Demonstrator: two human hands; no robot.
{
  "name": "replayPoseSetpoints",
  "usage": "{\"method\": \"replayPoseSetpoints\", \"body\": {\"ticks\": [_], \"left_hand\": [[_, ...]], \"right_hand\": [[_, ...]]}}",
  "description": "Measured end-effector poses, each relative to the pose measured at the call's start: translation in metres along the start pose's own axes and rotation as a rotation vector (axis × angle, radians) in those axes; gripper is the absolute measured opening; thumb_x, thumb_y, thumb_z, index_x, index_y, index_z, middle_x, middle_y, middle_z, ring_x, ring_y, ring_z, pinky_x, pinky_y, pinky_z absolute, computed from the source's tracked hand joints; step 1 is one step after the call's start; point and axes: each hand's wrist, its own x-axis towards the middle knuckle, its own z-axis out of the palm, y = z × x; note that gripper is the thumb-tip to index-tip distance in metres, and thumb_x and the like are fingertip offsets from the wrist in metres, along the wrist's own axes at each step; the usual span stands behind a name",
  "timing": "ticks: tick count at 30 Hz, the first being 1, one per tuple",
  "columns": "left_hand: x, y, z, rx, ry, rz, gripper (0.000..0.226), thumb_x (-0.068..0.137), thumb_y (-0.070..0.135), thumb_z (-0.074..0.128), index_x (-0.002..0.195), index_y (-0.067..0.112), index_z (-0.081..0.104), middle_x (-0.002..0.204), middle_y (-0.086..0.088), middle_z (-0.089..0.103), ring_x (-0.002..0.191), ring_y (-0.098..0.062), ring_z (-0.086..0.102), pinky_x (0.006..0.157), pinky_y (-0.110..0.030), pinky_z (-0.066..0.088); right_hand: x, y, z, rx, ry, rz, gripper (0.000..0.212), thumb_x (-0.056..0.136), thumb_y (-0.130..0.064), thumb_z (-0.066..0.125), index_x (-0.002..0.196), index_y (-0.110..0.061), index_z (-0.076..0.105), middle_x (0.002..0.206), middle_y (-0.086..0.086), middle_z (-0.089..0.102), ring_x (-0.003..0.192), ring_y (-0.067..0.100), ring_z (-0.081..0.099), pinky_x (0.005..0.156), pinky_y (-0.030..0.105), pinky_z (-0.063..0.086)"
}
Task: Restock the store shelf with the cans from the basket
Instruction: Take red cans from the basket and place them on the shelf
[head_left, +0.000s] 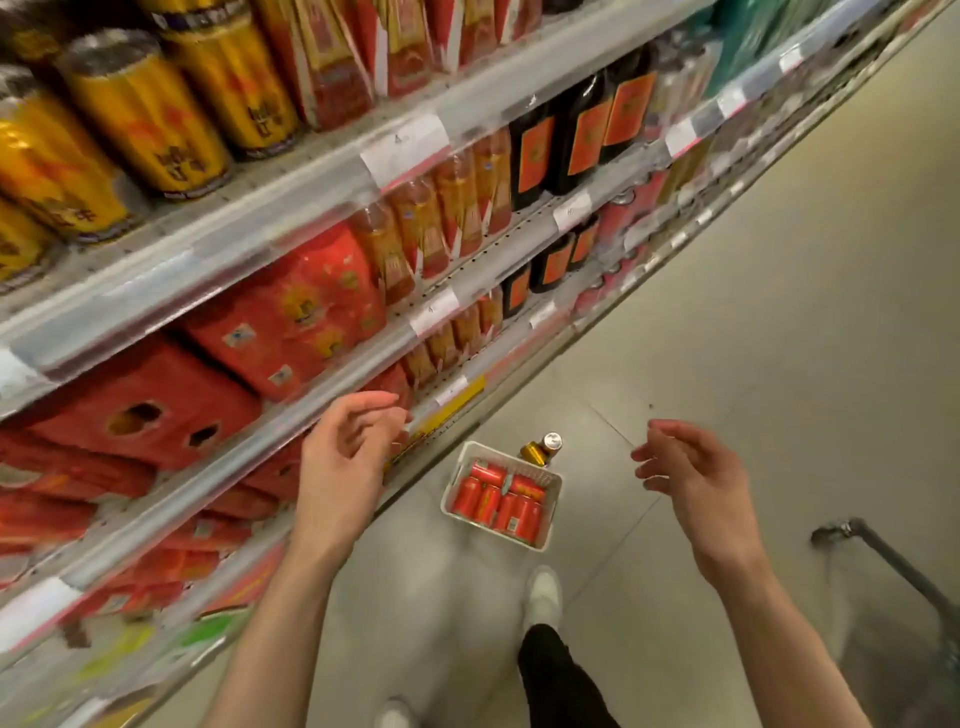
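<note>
A white plastic basket (554, 480) sits on the floor by the foot of the shelf, filled with several red cans (491, 499) lying on their sides. Just beyond it, gold cans (543, 448) rest on the floor. My left hand (345, 449) hovers in front of a lower shelf edge (291, 415), fingers curled and apart, holding nothing. My right hand (693, 480) hangs in the air over the floor to the right of the basket, fingers loosely spread, empty. Both hands are well above the basket.
The shelving runs along the left, stocked with gold cans (140, 111), red cartons (140, 410), orange bottles (457, 202) and dark bottles (582, 135). A dark cart or basket frame (893, 566) stands at the lower right. My shoes (543, 592) are on the grey floor.
</note>
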Motion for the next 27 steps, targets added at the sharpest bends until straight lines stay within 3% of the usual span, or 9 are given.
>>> {"method": "replayPoseSetpoints", "body": {"ticks": [3, 5, 10, 12, 16, 19, 21, 23, 27], "left_hand": [[0.027, -0.031, 0.036, 0.028, -0.013, -0.064, 0.012, 0.092, 0.012, 0.070, 0.104, 0.014, 0.070, 0.095, -0.012, 0.075, 0.088, -0.020, 0.070, 0.088, -0.050, 0.056], [0.044, -0.059, 0.056, 0.056, -0.029, -0.108, 0.011, 0.092, 0.017, 0.071, 0.102, 0.021, 0.071, 0.098, -0.013, 0.074, 0.086, -0.018, 0.067, 0.085, -0.052, 0.056], [0.093, -0.170, 0.099, 0.112, -0.098, -0.118, 0.011, 0.094, 0.002, 0.064, 0.102, 0.010, 0.067, 0.087, -0.007, 0.073, 0.064, 0.001, 0.062, 0.063, -0.015, 0.049], [0.115, -0.232, 0.112, 0.143, -0.138, -0.112, 0.012, 0.095, 0.000, 0.063, 0.101, 0.009, 0.067, 0.086, -0.005, 0.073, 0.066, 0.000, 0.064, 0.065, -0.013, 0.050], [0.149, -0.369, 0.137, 0.214, -0.222, -0.088, 0.016, 0.094, 0.003, 0.066, 0.095, 0.018, 0.067, 0.085, -0.005, 0.074, 0.074, -0.011, 0.068, 0.077, -0.029, 0.055], [0.169, -0.466, 0.156, 0.292, -0.290, -0.095, 0.016, 0.094, 0.009, 0.066, 0.096, 0.026, 0.067, 0.089, -0.007, 0.075, 0.082, -0.025, 0.070, 0.082, -0.043, 0.056], [0.182, -0.523, 0.168, 0.333, -0.326, -0.118, 0.012, 0.092, 0.015, 0.068, 0.098, 0.025, 0.067, 0.088, 0.000, 0.074, 0.088, -0.028, 0.070, 0.085, -0.045, 0.056], [0.195, -0.572, 0.181, 0.380, -0.360, -0.133, 0.010, 0.092, 0.019, 0.067, 0.098, 0.027, 0.066, 0.085, 0.003, 0.072, 0.085, -0.021, 0.070, 0.083, -0.039, 0.056], [0.212, -0.652, 0.208, 0.455, -0.482, -0.160, 0.010, 0.096, 0.014, 0.062, 0.101, 0.022, 0.064, 0.077, 0.007, 0.062, 0.059, 0.005, 0.055, 0.056, -0.012, 0.044]], "right_hand": [[0.047, 0.033, -0.002, -0.025, -0.001, 0.068, 0.009, 0.100, -0.016, 0.064, 0.106, -0.016, 0.070, 0.079, 0.004, 0.076, 0.068, 0.017, 0.069, 0.066, 0.032, 0.053], [0.073, 0.060, 0.002, -0.041, -0.012, 0.110, 0.008, 0.100, -0.016, 0.064, 0.106, -0.017, 0.069, 0.080, 0.004, 0.076, 0.068, 0.017, 0.069, 0.067, 0.032, 0.052], [0.131, 0.160, 0.021, -0.096, -0.026, 0.132, 0.010, 0.099, -0.017, 0.065, 0.106, -0.019, 0.070, 0.084, 0.006, 0.077, 0.071, 0.018, 0.071, 0.069, 0.034, 0.055], [0.157, 0.214, 0.035, -0.129, -0.030, 0.124, 0.010, 0.099, -0.016, 0.064, 0.107, -0.018, 0.070, 0.083, 0.006, 0.077, 0.070, 0.016, 0.070, 0.069, 0.033, 0.056], [0.209, 0.338, 0.069, -0.201, -0.060, 0.098, 0.011, 0.099, -0.019, 0.064, 0.109, -0.018, 0.069, 0.086, 0.005, 0.076, 0.071, 0.015, 0.071, 0.067, 0.029, 0.057], [0.245, 0.433, 0.098, -0.251, -0.093, 0.102, 0.009, 0.098, -0.022, 0.065, 0.107, -0.022, 0.068, 0.091, 0.007, 0.076, 0.080, 0.022, 0.072, 0.072, 0.037, 0.060], [0.266, 0.491, 0.117, -0.312, -0.111, 0.112, 0.012, 0.096, -0.025, 0.066, 0.108, -0.023, 0.068, 0.094, 0.004, 0.075, 0.085, 0.022, 0.073, 0.077, 0.041, 0.061], [0.283, 0.539, 0.134, -0.369, -0.135, 0.119, 0.014, 0.096, -0.028, 0.066, 0.109, -0.023, 0.068, 0.095, 0.000, 0.074, 0.087, 0.019, 0.073, 0.077, 0.038, 0.060], [0.309, 0.608, 0.163, -0.573, -0.228, 0.080, 0.023, 0.096, -0.033, 0.065, 0.116, -0.024, 0.066, 0.107, -0.006, 0.070, 0.096, 0.014, 0.068, 0.079, 0.030, 0.053]]}}
